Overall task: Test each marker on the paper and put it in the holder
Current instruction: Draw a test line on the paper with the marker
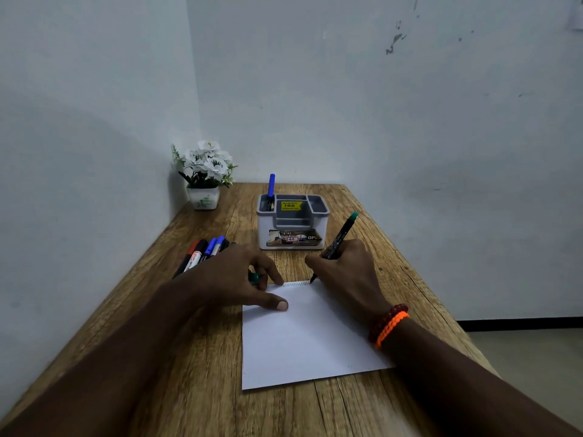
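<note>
My right hand point(345, 272) grips a black marker with a green end point(339, 238), its tip touching the top edge of the white paper point(309, 342) beside a thin zigzag line point(295, 284). My left hand point(239, 279) presses thumb and a fingertip on the paper's top left corner and holds a green cap point(253, 276) in its curled fingers. The grey and white holder point(291, 223) stands behind the paper with one blue marker point(270, 189) upright in its left compartment. Several markers point(203, 252) lie in a bunch left of the holder.
A small white pot of white flowers point(205, 176) stands in the far left corner of the wooden table point(189, 373). Walls close the table's left and far sides. The table's right edge drops to the floor point(536, 357).
</note>
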A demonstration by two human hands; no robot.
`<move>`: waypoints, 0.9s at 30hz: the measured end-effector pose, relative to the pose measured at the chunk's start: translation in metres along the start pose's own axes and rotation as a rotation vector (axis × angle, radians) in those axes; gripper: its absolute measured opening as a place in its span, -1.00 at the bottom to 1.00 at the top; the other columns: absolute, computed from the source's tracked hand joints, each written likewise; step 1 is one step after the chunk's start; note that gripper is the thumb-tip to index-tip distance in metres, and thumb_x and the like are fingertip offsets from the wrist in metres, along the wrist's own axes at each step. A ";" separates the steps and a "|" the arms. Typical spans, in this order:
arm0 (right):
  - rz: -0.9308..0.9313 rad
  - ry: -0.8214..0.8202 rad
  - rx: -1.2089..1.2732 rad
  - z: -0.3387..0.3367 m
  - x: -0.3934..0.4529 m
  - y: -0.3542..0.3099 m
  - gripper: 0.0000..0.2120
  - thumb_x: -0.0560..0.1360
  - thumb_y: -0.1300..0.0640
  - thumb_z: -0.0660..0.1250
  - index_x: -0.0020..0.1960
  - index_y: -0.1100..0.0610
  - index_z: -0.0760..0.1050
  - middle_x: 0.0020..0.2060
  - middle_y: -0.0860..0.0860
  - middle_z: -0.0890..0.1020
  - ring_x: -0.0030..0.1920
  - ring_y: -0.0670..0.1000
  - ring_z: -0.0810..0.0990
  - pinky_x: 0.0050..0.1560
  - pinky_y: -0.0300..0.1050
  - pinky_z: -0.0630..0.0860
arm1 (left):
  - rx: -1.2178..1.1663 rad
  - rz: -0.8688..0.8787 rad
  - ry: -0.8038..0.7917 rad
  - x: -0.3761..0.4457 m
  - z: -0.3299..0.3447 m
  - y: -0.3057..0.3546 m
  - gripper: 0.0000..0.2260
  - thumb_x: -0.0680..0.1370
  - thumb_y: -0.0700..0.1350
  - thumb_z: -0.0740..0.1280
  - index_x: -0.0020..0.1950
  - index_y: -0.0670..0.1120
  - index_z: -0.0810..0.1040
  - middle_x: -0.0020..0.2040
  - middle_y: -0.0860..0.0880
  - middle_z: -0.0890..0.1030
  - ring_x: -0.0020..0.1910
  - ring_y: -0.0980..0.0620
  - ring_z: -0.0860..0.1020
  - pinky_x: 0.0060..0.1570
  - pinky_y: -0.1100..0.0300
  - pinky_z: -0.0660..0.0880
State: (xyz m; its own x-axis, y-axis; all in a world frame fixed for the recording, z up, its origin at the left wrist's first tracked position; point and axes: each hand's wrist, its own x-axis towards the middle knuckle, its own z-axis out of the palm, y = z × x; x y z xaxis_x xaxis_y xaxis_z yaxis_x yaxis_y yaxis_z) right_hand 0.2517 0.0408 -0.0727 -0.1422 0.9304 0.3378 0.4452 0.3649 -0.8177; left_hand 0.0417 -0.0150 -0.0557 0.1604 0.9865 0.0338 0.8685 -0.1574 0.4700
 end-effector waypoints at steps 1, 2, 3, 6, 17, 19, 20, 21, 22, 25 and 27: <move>0.000 0.007 0.002 0.000 0.000 0.000 -0.75 0.44 0.14 0.52 -0.35 0.21 0.59 -0.49 -0.05 0.58 -0.50 -0.13 0.50 -0.52 -0.33 0.37 | 0.002 0.001 -0.002 0.000 0.000 0.000 -0.58 0.35 0.27 0.54 0.14 0.16 0.68 -0.04 0.22 0.61 0.05 0.21 0.56 0.13 0.21 0.56; 0.001 0.013 0.004 0.000 0.000 0.000 -0.74 0.44 0.13 0.51 -0.35 0.23 0.59 -0.50 -0.04 0.57 -0.52 -0.14 0.49 -0.52 -0.32 0.36 | 0.005 0.003 -0.003 0.000 0.000 0.001 -0.59 0.35 0.28 0.54 0.14 0.16 0.68 -0.05 0.22 0.61 0.05 0.22 0.56 0.13 0.22 0.56; 0.003 0.015 0.006 0.000 0.000 0.001 -0.73 0.44 0.12 0.51 -0.35 0.24 0.58 -0.51 -0.04 0.57 -0.52 -0.14 0.49 -0.52 -0.31 0.35 | 0.007 0.004 -0.004 0.000 0.000 0.001 -0.59 0.35 0.28 0.54 0.13 0.17 0.68 -0.06 0.22 0.62 0.04 0.22 0.57 0.13 0.23 0.56; 0.020 0.012 -0.002 0.000 0.001 0.001 -0.74 0.43 0.11 0.52 -0.35 0.22 0.59 -0.50 -0.05 0.57 -0.50 -0.13 0.51 -0.51 -0.30 0.37 | 0.004 0.002 -0.003 0.000 -0.001 0.002 -0.58 0.35 0.27 0.54 0.14 0.15 0.68 -0.07 0.22 0.61 0.02 0.22 0.58 0.12 0.23 0.57; 0.029 0.043 -0.012 0.000 0.004 0.005 -0.75 0.44 0.07 0.51 -0.30 0.23 0.63 -0.42 0.06 0.67 -0.36 0.07 0.68 -0.35 0.03 0.60 | 0.013 0.001 0.002 -0.003 -0.002 0.004 -0.57 0.35 0.28 0.54 0.14 0.15 0.68 -0.06 0.23 0.60 0.03 0.22 0.57 0.15 0.18 0.57; 0.029 0.065 0.009 0.000 0.005 0.006 -0.72 0.46 0.04 0.50 -0.31 0.21 0.64 -0.44 0.03 0.67 -0.38 0.04 0.68 -0.38 0.00 0.59 | 0.013 0.001 0.003 -0.002 -0.002 0.003 -0.56 0.34 0.30 0.54 0.15 0.16 0.68 -0.05 0.24 0.59 0.05 0.21 0.57 0.15 0.18 0.57; 0.029 0.074 0.037 -0.001 0.005 0.005 -0.72 0.47 0.03 0.50 -0.31 0.20 0.65 -0.44 0.02 0.67 -0.40 0.03 0.67 -0.38 -0.03 0.60 | 0.009 0.005 0.007 -0.002 -0.002 0.002 -0.55 0.33 0.31 0.53 0.15 0.16 0.67 -0.06 0.24 0.59 0.04 0.20 0.58 0.14 0.18 0.57; 0.029 0.079 0.076 -0.001 0.006 0.004 -0.72 0.49 0.03 0.49 -0.29 0.19 0.66 -0.43 0.03 0.68 -0.42 0.03 0.66 -0.38 -0.03 0.60 | -0.001 0.011 0.024 -0.003 -0.001 0.001 -0.54 0.33 0.33 0.53 0.15 0.17 0.67 -0.07 0.23 0.60 0.02 0.20 0.59 0.11 0.19 0.58; 0.030 0.082 0.122 -0.002 0.007 0.003 -0.72 0.50 0.02 0.49 -0.27 0.19 0.66 -0.42 0.05 0.69 -0.44 0.03 0.64 -0.38 -0.01 0.60 | -0.019 0.021 0.059 -0.003 -0.001 0.000 -0.54 0.33 0.32 0.53 0.15 0.17 0.67 -0.08 0.22 0.61 -0.02 0.20 0.60 0.05 0.22 0.59; 0.040 0.066 0.311 -0.004 0.006 -0.002 -0.71 0.57 0.01 0.46 -0.21 0.20 0.68 -0.40 0.09 0.68 -0.46 0.01 0.56 -0.45 -0.05 0.51 | -0.089 0.057 0.227 -0.002 -0.002 -0.004 -0.68 0.45 0.20 0.50 0.15 0.12 0.67 -0.10 0.16 0.66 -0.11 0.18 0.63 -0.09 0.31 0.55; 0.068 0.040 0.448 -0.006 0.005 -0.007 -0.69 0.62 0.05 0.40 -0.16 0.27 0.68 -0.38 0.12 0.66 -0.44 0.04 0.54 -0.51 -0.11 0.44 | -0.154 0.087 0.318 0.000 -0.003 -0.004 -0.79 0.57 0.08 0.41 0.16 0.07 0.68 -0.04 0.16 0.68 -0.06 0.20 0.64 -0.03 0.27 0.56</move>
State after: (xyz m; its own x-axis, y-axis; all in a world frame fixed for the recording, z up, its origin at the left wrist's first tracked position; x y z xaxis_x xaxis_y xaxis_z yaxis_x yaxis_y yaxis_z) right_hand 0.2528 0.0427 -0.0624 -0.0872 0.9540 0.2869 0.0242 0.2900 -0.9567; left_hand 0.0367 -0.0143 -0.0546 0.0554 0.9386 0.3404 0.7732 -0.2560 0.5802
